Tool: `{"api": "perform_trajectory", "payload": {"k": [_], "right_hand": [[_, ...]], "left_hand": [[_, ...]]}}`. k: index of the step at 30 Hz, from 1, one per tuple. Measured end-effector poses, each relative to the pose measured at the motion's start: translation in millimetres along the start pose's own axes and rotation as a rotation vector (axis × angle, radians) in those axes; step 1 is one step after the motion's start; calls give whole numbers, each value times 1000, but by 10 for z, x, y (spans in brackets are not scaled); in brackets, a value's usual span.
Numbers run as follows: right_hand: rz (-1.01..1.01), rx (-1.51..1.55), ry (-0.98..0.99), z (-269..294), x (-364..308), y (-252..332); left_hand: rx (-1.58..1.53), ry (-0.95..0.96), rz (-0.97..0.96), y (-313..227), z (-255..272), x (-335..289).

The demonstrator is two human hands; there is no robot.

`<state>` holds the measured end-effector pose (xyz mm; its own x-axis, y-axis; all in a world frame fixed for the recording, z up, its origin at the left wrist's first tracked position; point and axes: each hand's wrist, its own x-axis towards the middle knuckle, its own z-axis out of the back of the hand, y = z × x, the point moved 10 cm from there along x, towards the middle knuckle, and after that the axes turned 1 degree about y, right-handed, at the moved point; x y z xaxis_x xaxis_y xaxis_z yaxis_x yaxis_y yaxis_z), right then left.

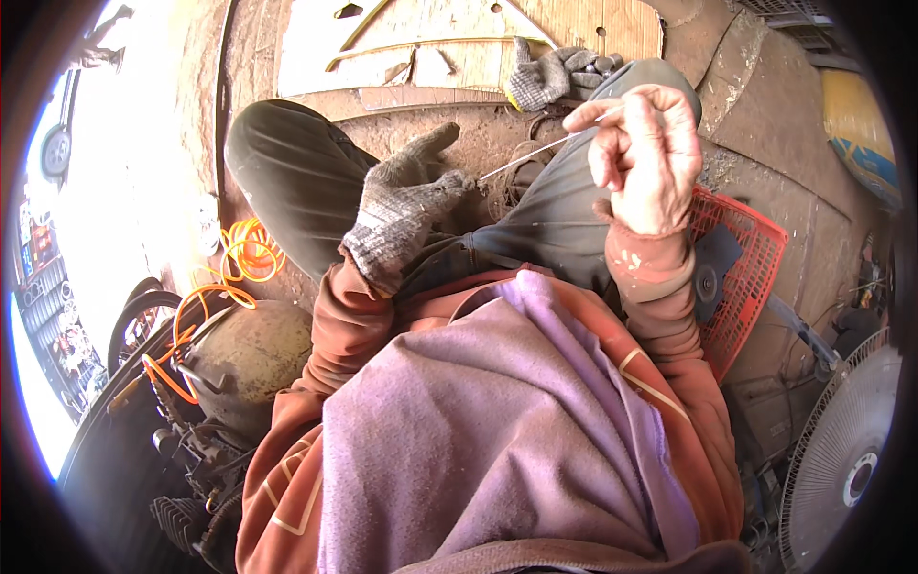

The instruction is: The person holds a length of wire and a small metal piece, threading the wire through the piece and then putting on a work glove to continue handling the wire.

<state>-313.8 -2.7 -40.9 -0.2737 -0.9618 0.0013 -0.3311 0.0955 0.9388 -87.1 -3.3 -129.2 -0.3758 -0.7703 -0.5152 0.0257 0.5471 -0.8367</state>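
My left hand point(402, 206) wears a grey knitted glove and is held over my lap. Its fingers are apart, one stretched up toward the far right. A thin pale strand point(528, 159) runs from near the tip of a gloved finger up to my bare right hand point(652, 158). The thumb and fingers of that hand pinch the strand's upper end, above my right knee. Whether the strand is a thread or a wire I cannot tell. Another grey knitted glove point(538, 78) lies beyond my knees, at the edge of a cardboard sheet point(612, 24).
To the right are a red plastic crate point(765, 251) holding a dark flat piece and a fan point(851, 474). On the left lie a coiled orange hose point(253, 251), a rounded dusty tank point(253, 359) and dark machinery. A yellow and blue sack point(861, 134) sits far right.
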Motion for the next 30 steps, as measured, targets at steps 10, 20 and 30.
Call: {"api": "perform_trajectory", "payload": {"k": [10,20,30], "right_hand": [[167,205,139,834,318,636],[256,43,18,1742,511,1580],[111,-54,-35,3014,612,2045]], "left_hand": [[-43,-30,17,6,87,28],[-86,-58,-5,13,189,46],[-164,-71,-15,21,220,55]]}}
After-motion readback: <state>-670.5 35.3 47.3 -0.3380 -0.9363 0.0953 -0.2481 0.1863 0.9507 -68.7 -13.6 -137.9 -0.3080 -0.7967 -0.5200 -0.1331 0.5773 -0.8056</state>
